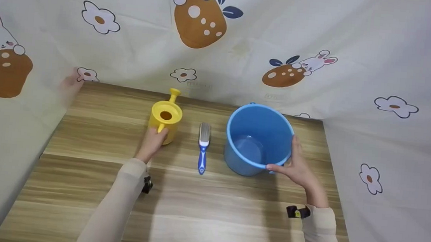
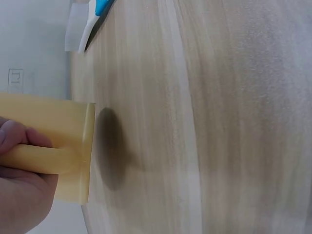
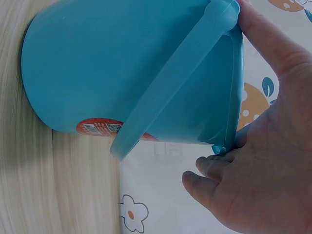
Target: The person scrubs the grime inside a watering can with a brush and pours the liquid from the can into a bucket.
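My left hand grips the handle of a yellow watering can, fingers curled round it. In the left wrist view the can's base appears slightly above the table, with an oval shadow beside it. To the right stands a blue bucket, upright. My right hand touches its near right rim, thumb and fingers spread fairly straight. The bucket's handle hangs down across its side, over a red label. A brush with a blue-and-white handle lies between can and bucket.
The wood-grain table meets a pale curtain printed with rabbits and flowers, at the back and both sides. The can's spout points to the back, close to that curtain.
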The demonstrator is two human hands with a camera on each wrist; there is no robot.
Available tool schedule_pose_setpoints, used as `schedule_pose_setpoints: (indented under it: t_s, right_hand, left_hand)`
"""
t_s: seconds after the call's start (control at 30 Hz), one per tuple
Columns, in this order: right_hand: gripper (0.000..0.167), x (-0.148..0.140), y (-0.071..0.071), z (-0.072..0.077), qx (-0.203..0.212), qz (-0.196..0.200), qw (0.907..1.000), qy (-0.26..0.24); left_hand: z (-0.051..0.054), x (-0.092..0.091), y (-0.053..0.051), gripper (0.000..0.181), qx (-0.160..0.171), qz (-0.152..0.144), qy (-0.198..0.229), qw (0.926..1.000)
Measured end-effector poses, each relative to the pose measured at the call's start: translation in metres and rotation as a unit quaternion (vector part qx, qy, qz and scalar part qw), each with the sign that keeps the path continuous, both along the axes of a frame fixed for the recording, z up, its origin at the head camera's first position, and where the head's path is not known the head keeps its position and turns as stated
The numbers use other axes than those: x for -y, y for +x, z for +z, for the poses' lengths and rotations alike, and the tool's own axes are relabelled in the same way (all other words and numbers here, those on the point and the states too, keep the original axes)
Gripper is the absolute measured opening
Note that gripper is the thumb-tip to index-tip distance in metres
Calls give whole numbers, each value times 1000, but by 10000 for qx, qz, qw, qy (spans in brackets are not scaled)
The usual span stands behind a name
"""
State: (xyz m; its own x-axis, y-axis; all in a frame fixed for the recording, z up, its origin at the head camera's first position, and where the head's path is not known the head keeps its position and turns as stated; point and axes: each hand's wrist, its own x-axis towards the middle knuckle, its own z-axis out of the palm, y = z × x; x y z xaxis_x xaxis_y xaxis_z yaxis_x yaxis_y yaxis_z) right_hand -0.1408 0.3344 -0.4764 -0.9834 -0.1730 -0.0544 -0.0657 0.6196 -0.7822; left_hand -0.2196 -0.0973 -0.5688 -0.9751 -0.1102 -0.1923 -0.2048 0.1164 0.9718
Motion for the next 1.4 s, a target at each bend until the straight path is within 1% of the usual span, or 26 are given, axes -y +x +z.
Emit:
schedule_pose_setpoints:
  t_s: [0.13,0.2,0.33,0.37,0.4,0.5,0.6,0.67,0.8,0.97,1.07,1.17,1.4]
  right_hand:
    - [129,0,0,0,-51,21,10000,-49]
    - [129,0,0,-1,-79,28,10000,-20]
    - [129,-1,0,-1,-46,29,10000,20]
    - [129,-2,0,-1,-25,22,10000,38]
    - [129,-2,0,-1,-1,15,10000,44]
    - [130,-1,1,1,120,-16,9999,89]
    - [130,0,1,2,206,-30,9998,79]
    - [130,0,1,3,229,-25,9997,70]
    - [130,-1,1,2,199,-11,9998,43]
    - [130,-2,0,-1,172,-6,9998,45]
    - [131,-2,1,-1,214,-37,9997,94]
    - [132,-3,1,-1,243,-41,9996,97]
    - [131,-3,0,-2,165,-9,9999,28]
  left_hand:
    - [-2,2,0,25,59,206,189,9996]
    - [-3,2,1,28,71,322,244,9992]
    - [-6,2,2,35,-22,543,402,9977]
    - [-7,3,3,36,-39,578,382,9976]
    - [-8,3,3,37,-55,620,354,9974]
    - [-11,3,5,39,-62,750,-47,9972]
    - [-13,3,7,40,-16,869,-438,9953]
    - [-14,2,8,39,5,891,-500,9948]
    - [-15,1,9,37,54,841,-376,9957]
    - [-19,0,12,35,59,908,-324,9953]
    - [-21,-1,14,36,33,945,-176,9954]
    - [-24,-2,17,37,7,910,2,9959]
    - [-29,-4,21,39,-81,930,-70,9956]
